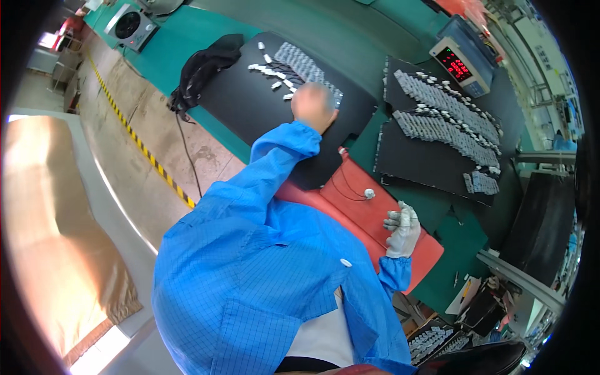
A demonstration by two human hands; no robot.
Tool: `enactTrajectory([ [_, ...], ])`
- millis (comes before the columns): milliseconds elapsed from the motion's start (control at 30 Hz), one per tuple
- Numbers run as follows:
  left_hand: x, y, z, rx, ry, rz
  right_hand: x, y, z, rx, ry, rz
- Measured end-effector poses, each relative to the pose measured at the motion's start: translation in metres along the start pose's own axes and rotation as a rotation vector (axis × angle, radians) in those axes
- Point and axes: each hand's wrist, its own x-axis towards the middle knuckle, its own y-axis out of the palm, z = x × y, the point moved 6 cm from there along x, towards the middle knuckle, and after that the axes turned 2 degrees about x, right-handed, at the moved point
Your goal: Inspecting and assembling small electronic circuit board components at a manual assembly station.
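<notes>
My left hand (312,106) reaches out over a black board (231,112), beside rows of small grey parts (300,61) and loose white pieces (275,72). It is smeared and its fingers are hidden, so what it holds, if anything, does not show. My right hand (403,232), in a whitish glove with grey fingertips, hovers at the right part of a red mat (356,215). Its fingers are curled inward, and I cannot make out anything between them. Left of it on the mat lies a white plug-like piece (369,194) on a thin dark cable.
A second black board (400,156) at the right carries several rows of grey and white parts (447,134). Behind it stands a meter with red digits (455,65). A black cloth bag (209,69) and a small fan-like device (130,26) are at far left.
</notes>
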Motion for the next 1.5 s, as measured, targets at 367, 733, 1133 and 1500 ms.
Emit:
enactTrajectory([
  [367, -0.036, -0.025, -0.027, -0.190, 0.123, -0.007, 0.076, 0.040, 0.092, -0.658, -0.941, -0.283],
  [733, -0.066, -0.043, -0.047, -0.373, 0.149, 0.126, 0.133, 0.071, 0.104, -1.044, -1.067, -0.272],
  [1133, -0.049, -0.022, -0.108, -0.629, 0.366, 0.231, 0.055, 0.032, 0.073, -0.809, -1.383, -0.163],
  [1500, -0.044, 0.012, -0.143, -0.795, 0.340, 0.540, 0.029, 0.027, 0.051, 0.398, -0.307, 0.304],
])
